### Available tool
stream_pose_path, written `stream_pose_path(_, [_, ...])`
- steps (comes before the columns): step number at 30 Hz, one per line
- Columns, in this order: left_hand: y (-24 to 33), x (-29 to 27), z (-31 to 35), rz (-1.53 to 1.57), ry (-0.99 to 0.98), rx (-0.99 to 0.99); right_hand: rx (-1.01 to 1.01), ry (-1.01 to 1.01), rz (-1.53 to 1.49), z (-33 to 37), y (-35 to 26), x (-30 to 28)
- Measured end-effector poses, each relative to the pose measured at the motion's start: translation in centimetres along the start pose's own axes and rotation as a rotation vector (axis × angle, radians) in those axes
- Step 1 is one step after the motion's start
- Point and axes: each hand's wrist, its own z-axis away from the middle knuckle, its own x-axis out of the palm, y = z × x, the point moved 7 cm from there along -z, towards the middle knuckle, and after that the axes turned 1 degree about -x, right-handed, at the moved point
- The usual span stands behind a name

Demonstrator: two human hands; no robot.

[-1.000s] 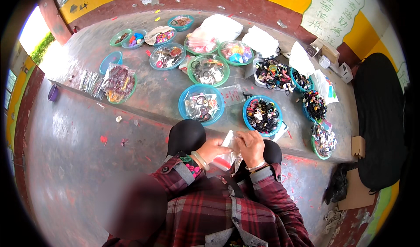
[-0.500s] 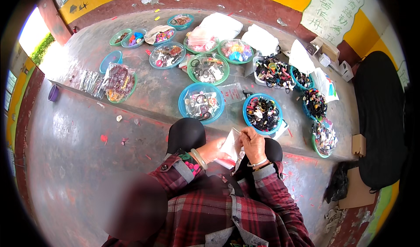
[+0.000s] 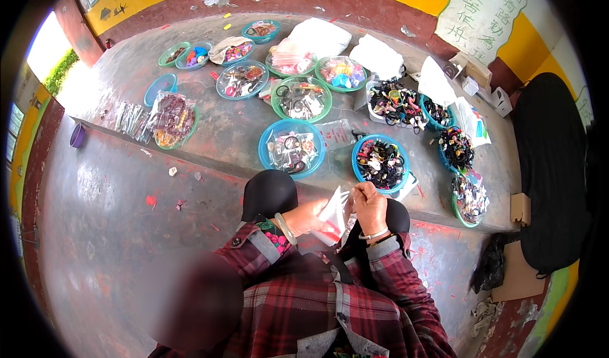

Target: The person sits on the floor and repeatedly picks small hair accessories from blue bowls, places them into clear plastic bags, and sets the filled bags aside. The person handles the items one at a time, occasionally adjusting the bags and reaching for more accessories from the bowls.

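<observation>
Head view, from where I sit at a distance: the white packet (image 3: 331, 214), with red along its lower end, is up in the air between the person's 2 hands, above the lap and between the dark knees. The left hand (image 3: 307, 219) has a narrow grip on its left side, thumb and fingers closed over the sheet. The right hand (image 3: 370, 208) sits just beside the packet's upper right edge, its fingertips drawn together in a tight pinch; I cannot tell whether a thin layer is caught between them.

I judge the packet to be very light, thin and floppy, probably slick plastic, with layers that may cling or slide over each other. It should not break if squeezed, though I would expect it to crease or tear under a hard pull. I would hold it flat along the left side, thumb on top, with gentle pressure, and take the free upper edge between 2 fingertips, since a grip in the middle would let the corners droop.

Beyond the right hand, on the raised ledge (image 3: 223, 143), stands a blue basin (image 3: 407, 165) heaped with dark hair ties (image 3: 379, 165); left of it is another blue basin (image 3: 261, 150) holding clear-bagged pieces (image 3: 292, 152). Neither hand touches these 2 basins.
</observation>
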Motion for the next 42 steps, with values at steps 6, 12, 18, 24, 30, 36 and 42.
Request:
stream_pose_path(6, [0.5,0.1,0.7,-0.041,0.038,-0.034,0.041,-0.001,-0.035,-0.1,-0.4,-0.3])
stream_pose_path(12, [1.5,0.6,1.9,-0.059,0.001,-0.079,0.022,0.002,-0.098,-0.2,-0.5,-0.2])
stream_pose_path(18, [2.4,-0.3,3.5,-0.018,0.024,-0.066,0.192,-0.018,-0.281,-0.2,-1.2,-0.3])
stream_pose_path(24, [4.2,-2.1,6.0,0.019,0.104,0.014,0.249,0.094,-0.552,-1.1,1.1,-0.9])
stream_pose_path(30, [9.3,-10.4,10.5,0.217,0.513,0.388,0.233,0.104,-0.482,-0.9,0.4,-0.6])
stream_pose_path(36, [3.6,-27.1,15.1,0.109,1.078,0.466,0.255,0.028,-0.474,-1.1,0.3,0.3])
stream_pose_path(42, [-2.9,-36.8,13.8,-0.657,1.409,-0.120,0.285,-0.053,-0.429,-1.3,0.3,1.6])
